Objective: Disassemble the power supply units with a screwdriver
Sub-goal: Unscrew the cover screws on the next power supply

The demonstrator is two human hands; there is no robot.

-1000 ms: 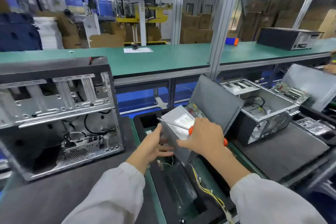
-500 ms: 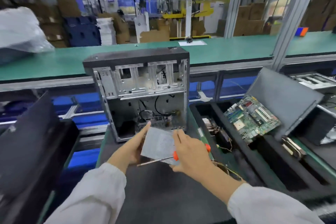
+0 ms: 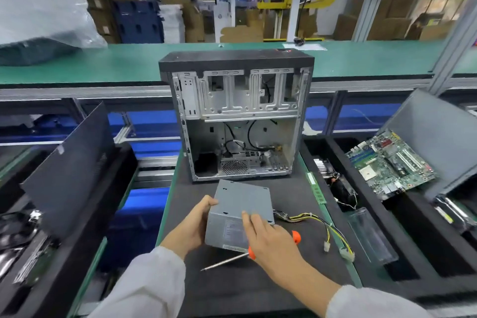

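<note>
Power supply unit (image 3: 241,214): grey metal box, tilted, on the black mat (image 3: 258,292) just in front of the open computer case (image 3: 236,116); its yellow-and-black cable bundle (image 3: 322,224) trails right across the mat, ending in pale connectors; left hand (image 3: 191,224) grips the unit's left side, thumb curled over the top edge; right hand (image 3: 271,240) rests fingers on the unit's labelled face while holding an orange-handled screwdriver (image 3: 237,257) in the palm, shaft pointing left and down over the mat; green memory stick (image 3: 315,188) at the mat's right edge; motherboard (image 3: 389,162) leaning in the black tray (image 3: 366,204) to the right; dark side panel (image 3: 69,162) propped at left; green conveyor (image 3: 103,62) behind the case.
</note>
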